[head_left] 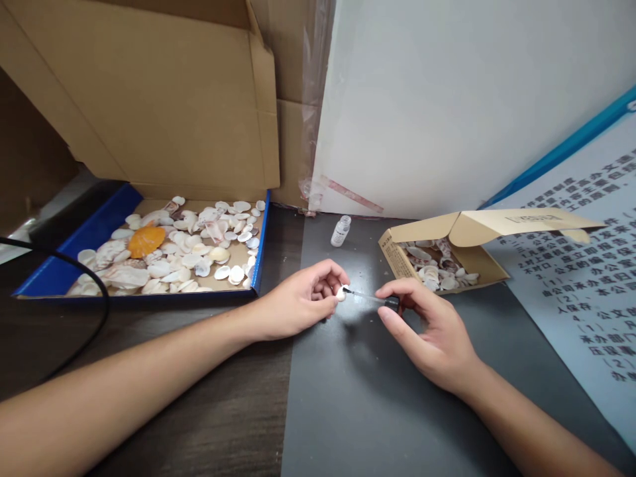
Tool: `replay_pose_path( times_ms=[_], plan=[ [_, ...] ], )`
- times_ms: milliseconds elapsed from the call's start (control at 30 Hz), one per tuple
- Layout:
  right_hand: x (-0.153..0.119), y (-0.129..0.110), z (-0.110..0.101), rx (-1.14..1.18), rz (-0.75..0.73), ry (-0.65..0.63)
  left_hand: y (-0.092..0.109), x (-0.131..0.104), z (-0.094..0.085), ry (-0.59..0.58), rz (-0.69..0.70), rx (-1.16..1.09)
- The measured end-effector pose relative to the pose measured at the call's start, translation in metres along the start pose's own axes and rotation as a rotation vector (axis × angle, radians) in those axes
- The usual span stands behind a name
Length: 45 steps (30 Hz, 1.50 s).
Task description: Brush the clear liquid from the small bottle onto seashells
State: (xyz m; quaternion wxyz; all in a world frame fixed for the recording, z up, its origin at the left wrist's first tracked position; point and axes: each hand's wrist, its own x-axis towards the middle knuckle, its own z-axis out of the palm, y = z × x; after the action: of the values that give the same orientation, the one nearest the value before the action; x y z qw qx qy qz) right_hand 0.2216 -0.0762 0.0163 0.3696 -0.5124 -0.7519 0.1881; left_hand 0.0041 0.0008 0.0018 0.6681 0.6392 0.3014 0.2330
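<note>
Your left hand (301, 301) pinches a shell (341, 293), right hand (431, 331) pinches a brush (392, 303) | grey sheet (358, 411) lies on dark bench (213, 411) | white panel (437, 106) stands behind

A small, rounded white shell (341, 293) is pinched in the left grip (298, 301), raised above the grey part of the table (338, 411); its left side is partly covered there, so its full outline cannot be told. A slender applicator (368, 296) points toward it from the right, lying across the view with a slight downward slant to the right: a short black cap (392, 303), the widest part, held in the right grip (430, 331), a thin see-through stem (372, 297), and a narrow dark tip (348, 291) at the far end. The tip is at the shell's upper right edge and looks to be touching it
</note>
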Motion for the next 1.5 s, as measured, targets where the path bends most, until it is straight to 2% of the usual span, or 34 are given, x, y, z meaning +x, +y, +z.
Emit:
replay_pose_path(
  times_ms=[367, 567, 1033, 1200, 1367, 1500],
  plan=[
    [0.0013, 0.0007, 0.0010, -0.037, 0.022, 0.040, -0.0004, 0.0008, 0.0006, 0.002, 0.001, -0.007],
    [0.0017, 0.0013, 0.0016, 0.013, -0.007, -0.009, -0.0005, 0.0006, 0.0003, 0.002, 0.015, 0.003],
    [0.0009, 0.0012, 0.0007, -0.006, -0.001, 0.027, 0.0002, 0.0004, 0.0006, 0.001, 0.022, 0.010],
    [-0.0006, 0.0038, 0.0013, 0.022, -0.025, -0.007, 0.0015, -0.0003, 0.0005, -0.005, 0.019, 0.010],
    [0.0012, 0.0026, 0.0012, -0.021, 0.021, 0.042, 0.0025, 0.0000, 0.0007, -0.008, 0.020, 0.004],
    [0.0014, 0.0021, 0.0010, -0.017, 0.003, 0.045, 0.0017, -0.0001, 0.0004, -0.010, 0.021, 0.004]
  ],
)
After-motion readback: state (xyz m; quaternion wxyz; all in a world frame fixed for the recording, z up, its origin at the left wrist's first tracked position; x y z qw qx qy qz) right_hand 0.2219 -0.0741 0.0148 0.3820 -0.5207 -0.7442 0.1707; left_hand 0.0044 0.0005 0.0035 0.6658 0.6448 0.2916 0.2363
